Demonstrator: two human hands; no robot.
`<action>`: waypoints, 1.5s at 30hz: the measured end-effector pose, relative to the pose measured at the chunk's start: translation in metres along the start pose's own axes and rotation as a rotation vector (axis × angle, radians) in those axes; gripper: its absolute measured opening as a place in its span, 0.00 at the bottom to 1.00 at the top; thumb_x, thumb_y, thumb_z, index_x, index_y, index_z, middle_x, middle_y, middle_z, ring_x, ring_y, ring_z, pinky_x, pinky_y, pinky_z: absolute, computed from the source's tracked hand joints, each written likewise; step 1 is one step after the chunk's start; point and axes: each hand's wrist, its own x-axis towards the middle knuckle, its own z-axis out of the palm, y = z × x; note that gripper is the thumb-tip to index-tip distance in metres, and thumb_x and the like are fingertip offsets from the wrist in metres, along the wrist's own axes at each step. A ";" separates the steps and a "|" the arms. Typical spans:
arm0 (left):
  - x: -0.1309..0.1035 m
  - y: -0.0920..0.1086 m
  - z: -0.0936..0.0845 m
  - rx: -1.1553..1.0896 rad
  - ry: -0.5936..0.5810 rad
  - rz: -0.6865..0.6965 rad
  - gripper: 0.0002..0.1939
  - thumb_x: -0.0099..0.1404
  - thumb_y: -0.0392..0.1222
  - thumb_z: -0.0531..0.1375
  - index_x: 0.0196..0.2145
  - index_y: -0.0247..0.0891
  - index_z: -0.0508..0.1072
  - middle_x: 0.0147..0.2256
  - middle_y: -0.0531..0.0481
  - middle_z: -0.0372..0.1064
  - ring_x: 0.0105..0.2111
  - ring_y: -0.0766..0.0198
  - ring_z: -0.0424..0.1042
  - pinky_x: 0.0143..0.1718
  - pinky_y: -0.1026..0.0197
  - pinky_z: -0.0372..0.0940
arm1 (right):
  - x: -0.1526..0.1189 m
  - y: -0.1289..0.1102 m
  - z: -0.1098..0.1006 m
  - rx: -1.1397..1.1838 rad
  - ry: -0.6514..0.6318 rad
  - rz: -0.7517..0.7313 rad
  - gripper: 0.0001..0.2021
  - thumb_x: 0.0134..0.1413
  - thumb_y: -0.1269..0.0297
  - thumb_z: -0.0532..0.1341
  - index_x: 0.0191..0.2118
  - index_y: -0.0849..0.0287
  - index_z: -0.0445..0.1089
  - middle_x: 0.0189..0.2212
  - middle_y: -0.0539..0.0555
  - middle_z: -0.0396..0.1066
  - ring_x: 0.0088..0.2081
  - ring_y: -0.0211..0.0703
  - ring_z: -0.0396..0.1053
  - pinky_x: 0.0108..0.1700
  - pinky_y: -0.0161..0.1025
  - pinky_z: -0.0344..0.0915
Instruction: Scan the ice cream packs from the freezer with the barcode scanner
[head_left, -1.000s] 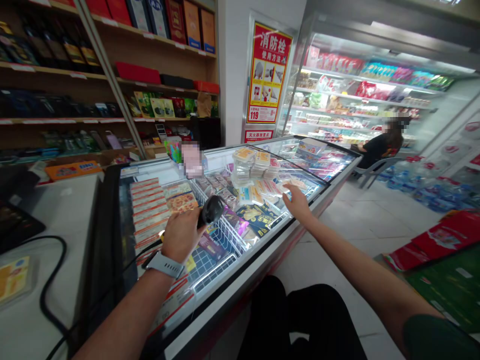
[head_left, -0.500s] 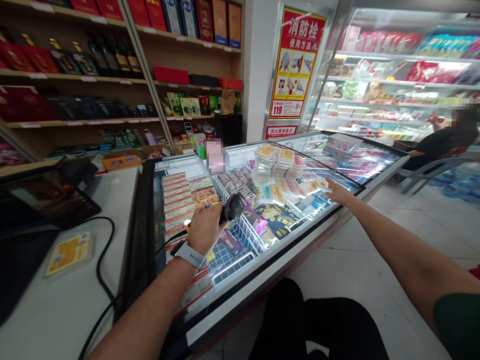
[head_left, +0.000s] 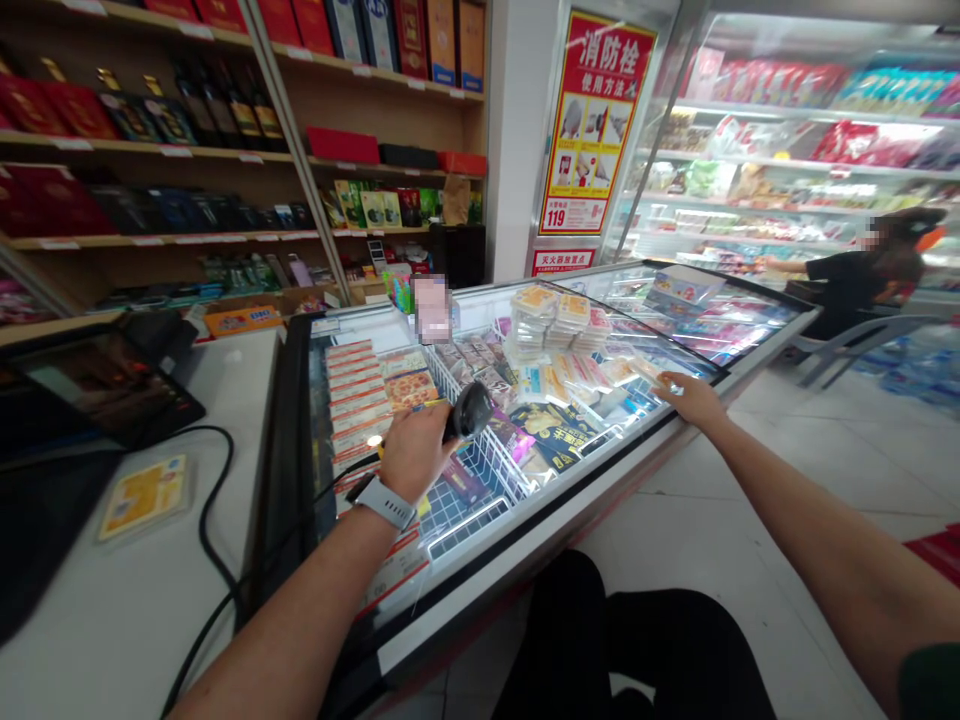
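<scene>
My left hand [head_left: 415,450], with a watch on its wrist, is wrapped round a black handheld barcode scanner [head_left: 472,410] over the chest freezer [head_left: 570,515]. The scanner's head points to the right, and its cable trails back to the left. At the freezer's right part, my right hand [head_left: 690,398] has its fingers closed on the near end of a flat clear food pack [head_left: 646,370]. More flat packs [head_left: 581,374] lie beside it on the glass, and stacked clear boxes [head_left: 534,322] stand behind them.
A counter [head_left: 202,400] at left bears a screen [head_left: 112,385] and a yellow food pack [head_left: 145,495]. Bottles and boxes fill the shelves [head_left: 172,152] behind. A person in black [head_left: 847,290] sits at right near a grey chair [head_left: 862,335] and lit fridge shelves.
My right hand has moved slightly right and toward me, with the clear pack now at its fingers. The scanner has shifted a little right. The person at right has leaned toward the fridge shelves.
</scene>
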 end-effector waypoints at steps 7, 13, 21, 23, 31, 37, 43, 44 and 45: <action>0.000 0.001 -0.002 0.018 -0.003 0.007 0.09 0.63 0.44 0.58 0.39 0.38 0.70 0.38 0.43 0.76 0.41 0.51 0.74 0.44 0.53 0.62 | -0.027 -0.013 -0.004 0.487 0.196 0.261 0.30 0.40 0.48 0.68 0.49 0.60 0.69 0.43 0.63 0.73 0.42 0.52 0.72 0.44 0.46 0.68; 0.001 -0.002 0.001 0.020 -0.010 0.021 0.11 0.62 0.44 0.58 0.41 0.38 0.71 0.37 0.43 0.76 0.39 0.51 0.74 0.41 0.55 0.62 | -0.051 -0.030 -0.014 1.092 0.334 0.183 0.35 0.26 0.54 0.75 0.47 0.55 0.68 0.37 0.49 0.69 0.34 0.40 0.71 0.40 0.42 0.72; 0.000 -0.003 0.007 0.047 -0.019 0.025 0.13 0.63 0.46 0.56 0.42 0.39 0.70 0.36 0.44 0.75 0.36 0.50 0.74 0.34 0.57 0.60 | -0.097 -0.067 -0.045 1.268 -0.003 0.030 0.36 0.36 0.61 0.74 0.55 0.45 0.63 0.47 0.50 0.70 0.49 0.43 0.70 0.54 0.46 0.67; -0.001 -0.002 0.008 0.050 -0.030 0.022 0.12 0.63 0.47 0.56 0.42 0.39 0.70 0.36 0.44 0.75 0.35 0.51 0.74 0.32 0.58 0.59 | -0.106 -0.078 -0.049 1.332 -0.108 0.047 0.36 0.38 0.61 0.73 0.56 0.43 0.63 0.49 0.51 0.70 0.50 0.45 0.70 0.54 0.47 0.67; -0.003 0.001 0.007 0.037 -0.024 0.027 0.13 0.64 0.48 0.55 0.42 0.39 0.70 0.35 0.45 0.75 0.35 0.52 0.74 0.31 0.59 0.58 | -0.122 -0.131 -0.031 1.610 -0.323 0.123 0.26 0.46 0.50 0.66 0.52 0.52 0.68 0.52 0.56 0.72 0.51 0.53 0.71 0.50 0.52 0.69; -0.003 -0.001 0.006 0.029 -0.028 -0.007 0.12 0.63 0.47 0.56 0.41 0.39 0.70 0.36 0.45 0.75 0.37 0.52 0.74 0.33 0.59 0.60 | -0.117 -0.167 -0.015 1.590 -0.373 0.118 0.25 0.46 0.51 0.67 0.51 0.53 0.71 0.49 0.55 0.74 0.51 0.53 0.70 0.52 0.52 0.68; -0.004 -0.001 0.004 -0.003 -0.025 -0.030 0.13 0.63 0.47 0.57 0.43 0.40 0.70 0.38 0.45 0.75 0.38 0.53 0.74 0.34 0.60 0.62 | -0.119 -0.165 -0.030 1.379 -0.411 -0.101 0.29 0.43 0.58 0.71 0.54 0.49 0.69 0.55 0.53 0.69 0.58 0.50 0.64 0.61 0.49 0.59; -0.004 -0.001 0.003 -0.009 -0.025 -0.032 0.13 0.63 0.47 0.57 0.43 0.41 0.70 0.38 0.45 0.75 0.38 0.53 0.74 0.34 0.60 0.62 | -0.121 -0.160 -0.036 1.313 -0.428 -0.144 0.30 0.43 0.58 0.71 0.55 0.48 0.68 0.56 0.53 0.68 0.59 0.50 0.62 0.61 0.49 0.58; -0.004 -0.001 0.003 -0.013 -0.026 -0.037 0.13 0.63 0.48 0.57 0.43 0.41 0.70 0.37 0.46 0.75 0.38 0.53 0.74 0.34 0.60 0.61 | -0.123 -0.155 -0.042 1.238 -0.463 -0.178 0.31 0.44 0.58 0.71 0.57 0.48 0.67 0.57 0.54 0.67 0.59 0.50 0.62 0.61 0.49 0.59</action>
